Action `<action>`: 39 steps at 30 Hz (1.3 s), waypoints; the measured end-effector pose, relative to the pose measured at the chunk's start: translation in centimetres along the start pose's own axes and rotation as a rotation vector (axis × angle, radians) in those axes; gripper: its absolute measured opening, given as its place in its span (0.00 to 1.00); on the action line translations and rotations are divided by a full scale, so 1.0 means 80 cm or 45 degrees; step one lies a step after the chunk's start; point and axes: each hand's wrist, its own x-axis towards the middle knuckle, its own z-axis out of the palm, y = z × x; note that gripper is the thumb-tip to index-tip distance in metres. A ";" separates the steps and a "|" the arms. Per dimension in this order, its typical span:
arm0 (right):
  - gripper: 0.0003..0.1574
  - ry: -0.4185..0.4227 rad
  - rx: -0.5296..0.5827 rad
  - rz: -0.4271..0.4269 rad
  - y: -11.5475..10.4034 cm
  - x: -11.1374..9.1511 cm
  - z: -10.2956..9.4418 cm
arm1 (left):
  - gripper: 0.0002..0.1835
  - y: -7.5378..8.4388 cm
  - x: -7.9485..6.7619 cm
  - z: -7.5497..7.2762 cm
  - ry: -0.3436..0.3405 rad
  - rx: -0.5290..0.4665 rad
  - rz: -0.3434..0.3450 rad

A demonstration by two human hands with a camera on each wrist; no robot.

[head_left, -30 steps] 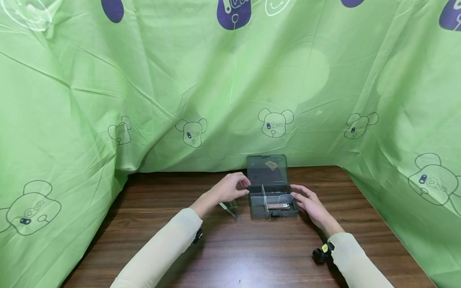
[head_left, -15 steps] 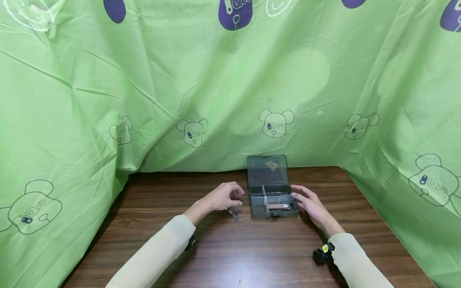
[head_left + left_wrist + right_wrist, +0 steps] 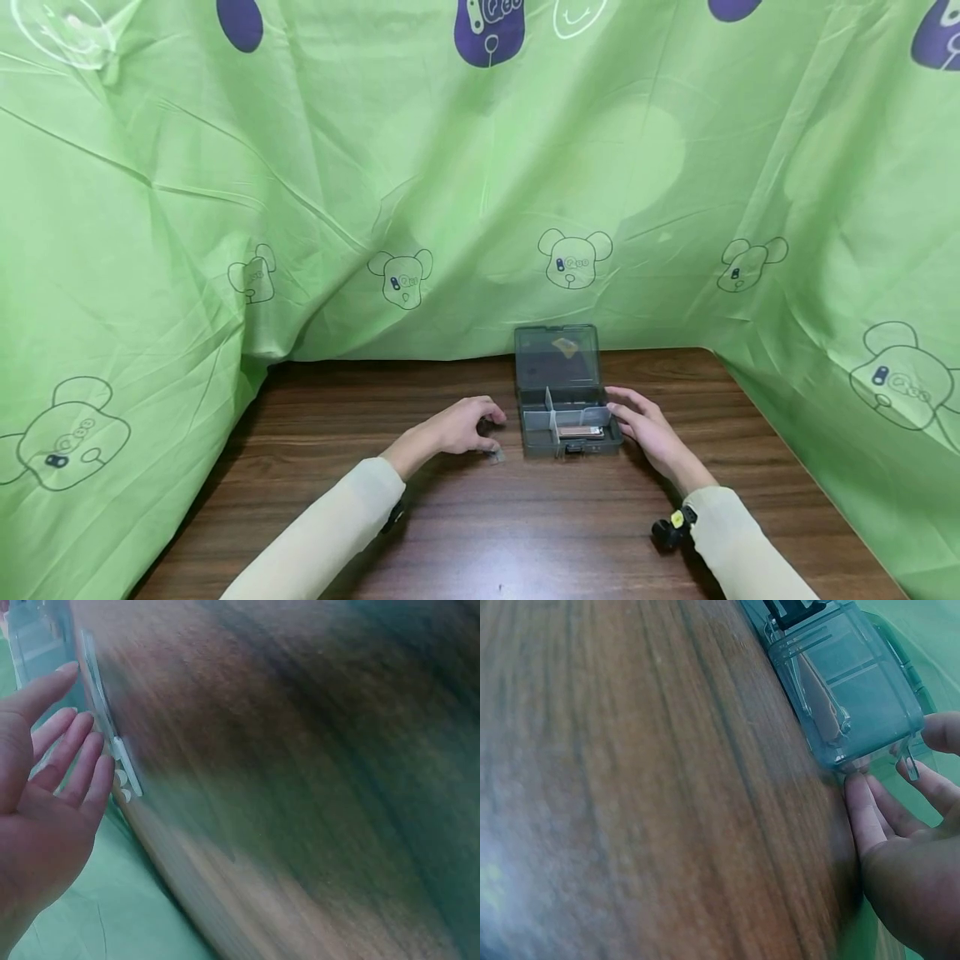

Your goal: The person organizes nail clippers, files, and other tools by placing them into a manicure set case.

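Note:
A smoky clear plastic compartment box [image 3: 537, 446] stands with its lid [image 3: 555, 358] raised. In its front right compartment lies what looks like a nail clipper [image 3: 581, 432]. My right hand [image 3: 654, 429] touches the box's right end, the thumb near the upper rim and the fingers lower on the wall. To the box's left, my left hand [image 3: 459, 427] hovers low over the table with loosely bent fingers and nothing visibly held. Beside those fingers, the left wrist view shows a slim pale tool [image 3: 129, 766] on the table; its kind is unclear. Its clear end [image 3: 496, 457] peeks out in the head view.
The brown wood-grain table [image 3: 570, 533] has a green printed curtain [image 3: 465, 183] behind it and at both sides. The raised lid stands close to the back curtain. Thin dividers [image 3: 552, 412] split the box inside.
My left hand has drawn away from the box's left side, toward me and slightly left, and now covers most of the slim tool. My right hand and the box have stayed put.

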 end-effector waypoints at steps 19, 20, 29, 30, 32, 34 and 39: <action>0.34 0.003 -0.025 -0.004 -0.001 -0.003 -0.003 | 0.12 -0.003 -0.009 0.003 0.006 0.073 0.036; 0.35 0.003 -0.024 -0.005 -0.001 -0.003 -0.003 | 0.10 -0.002 -0.010 0.003 0.006 0.061 0.040; 0.32 0.000 -0.014 -0.002 -0.001 -0.003 0.000 | 0.07 0.000 -0.015 0.005 -0.019 -0.024 0.053; 0.32 0.001 -0.012 -0.002 -0.001 -0.003 0.001 | 0.07 0.000 -0.016 0.005 -0.016 -0.029 0.056; 0.32 0.001 -0.012 -0.002 -0.001 -0.003 0.001 | 0.06 -0.001 -0.016 0.005 -0.014 -0.026 0.056; 0.32 0.004 -0.008 0.000 -0.001 -0.003 0.002 | 0.06 -0.001 -0.017 0.004 -0.012 -0.017 0.057; 0.32 0.010 -0.002 0.013 -0.002 -0.003 0.002 | 0.06 -0.002 -0.017 0.002 -0.020 0.016 0.053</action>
